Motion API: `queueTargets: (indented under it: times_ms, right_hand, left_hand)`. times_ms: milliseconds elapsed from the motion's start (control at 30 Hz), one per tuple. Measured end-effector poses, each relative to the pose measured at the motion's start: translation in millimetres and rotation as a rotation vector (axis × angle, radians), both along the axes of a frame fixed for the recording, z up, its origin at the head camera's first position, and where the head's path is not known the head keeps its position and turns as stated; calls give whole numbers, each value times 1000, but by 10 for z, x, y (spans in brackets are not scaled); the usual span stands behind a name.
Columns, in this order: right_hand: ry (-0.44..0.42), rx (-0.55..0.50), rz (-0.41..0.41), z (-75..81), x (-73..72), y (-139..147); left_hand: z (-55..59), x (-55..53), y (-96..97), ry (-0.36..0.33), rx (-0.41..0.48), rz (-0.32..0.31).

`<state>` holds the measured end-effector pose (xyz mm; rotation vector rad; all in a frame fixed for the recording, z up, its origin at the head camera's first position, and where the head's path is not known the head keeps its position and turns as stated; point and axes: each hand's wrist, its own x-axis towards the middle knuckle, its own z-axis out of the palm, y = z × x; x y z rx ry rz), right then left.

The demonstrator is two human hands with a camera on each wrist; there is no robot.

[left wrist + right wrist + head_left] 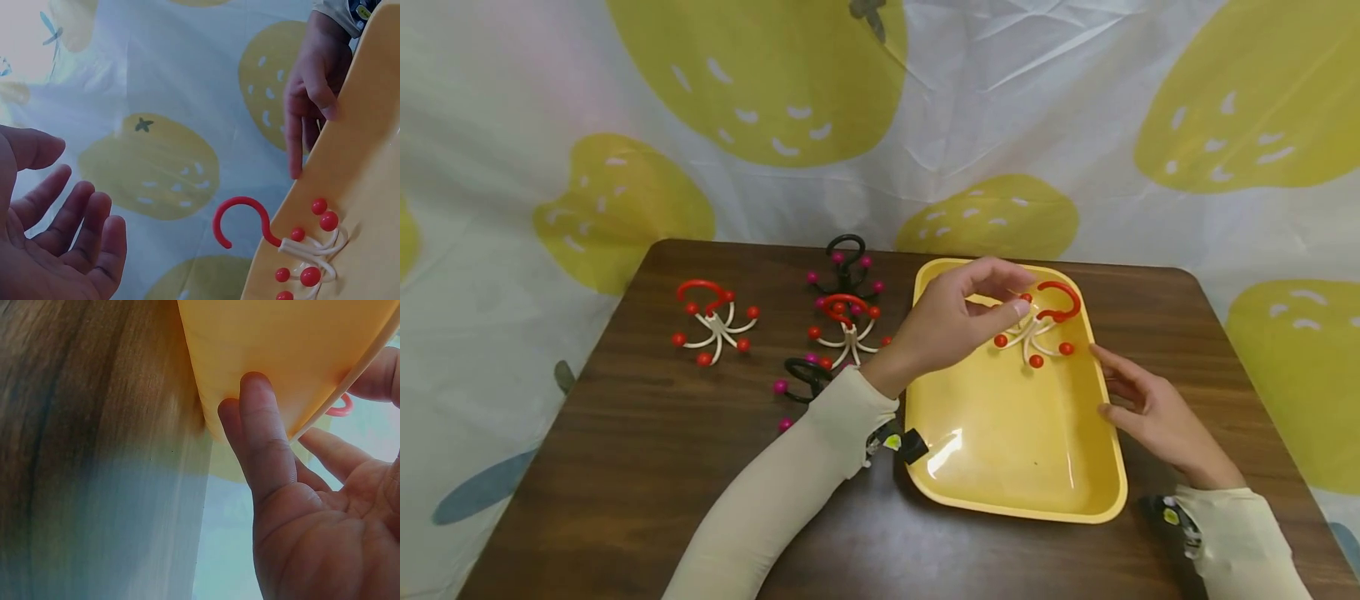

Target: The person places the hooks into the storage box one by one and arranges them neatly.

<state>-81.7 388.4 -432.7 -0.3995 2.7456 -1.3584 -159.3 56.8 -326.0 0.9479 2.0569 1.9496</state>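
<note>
A yellow plastic tray [985,442] stands on the brown table. Inside it, towards the far right, lies a hook hanger [1036,333] with a red hook and white curved arms tipped with red balls. My left hand [962,312] hovers over the tray's far left part beside this hanger. In the left wrist view, the left hand [69,237] has its fingers spread loosely, apart from the hanger, holding nothing. At the tray's right side my right hand [1157,417] holds the rim, its thumb at the edge and fingers [265,425] against the outer wall.
Left of the tray is a similar red-and-white hanger [718,325], with another [850,333] nearer the tray. Black hangers with pink balls [844,267] lie around that one, a front one [805,379] partly behind my left sleeve. A fruit-patterned curtain [985,100] hangs behind the table.
</note>
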Motion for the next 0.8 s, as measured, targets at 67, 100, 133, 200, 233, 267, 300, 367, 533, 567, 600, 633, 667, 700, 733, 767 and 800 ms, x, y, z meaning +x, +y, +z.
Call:
queueTargets:
  times_ms: [67, 100, 133, 200, 233, 267, 300, 367, 533, 567, 600, 633, 667, 700, 733, 767, 800]
  right_hand:
    - [-1, 3, -2, 2, 1, 0]
    - [-2, 4, -3, 2, 4, 0]
    - [-3, 6, -4, 3, 6, 0]
    - [-5, 8, -6, 3, 13, 2]
    - [-5, 10, -7, 3, 16, 1]
    - [-5, 11, -8, 3, 17, -1]
    - [-4, 10, -8, 4, 16, -1]
    - [-4, 11, -7, 6, 11, -1]
    - [-10, 11, -10, 8, -3, -1]
    - [-10, 8, -11, 8, -3, -3]
    - [-10, 6, -12, 7, -3, -2]
    - [-7, 4, -12, 6, -3, -2]
    - [-5, 2, -11, 4, -2, -2]
    - [-4, -1, -11, 2, 0, -4]
    - [-2, -5, -10, -1, 0, -3]
    - [0, -8, -9, -3, 1, -2]
    - [2, -9, -8, -5, 1, -2]
  left_hand:
    - [12, 32, -56, -4, 2, 4]
    - [15, 47, -84, -2, -3, 7]
    - [17, 62, -113, 2, -9, 10]
    - [15, 92, -170, 22, -16, 19]
    - [15, 107, -200, 35, -24, 25]
    - [18, 122, -231, 46, -31, 32]
    - [18, 136, -263, 52, -35, 37]
    - [24, 165, -331, 55, -34, 44]
    - [24, 231, -515, 56, -34, 56]
    - [19, 243, -553, 56, -32, 60]
    - [15, 255, -592, 53, -25, 60]
    - [9, 267, -631, 51, -17, 60]
    - [2, 280, -672, 47, -14, 62]
    - [-5, 293, -714, 45, -14, 67]
    - [-10, 305, -757, 42, -13, 71]
    - [-14, 318, -802, 39, -16, 77]
    - [-19, 328, -847, 42, -22, 84]
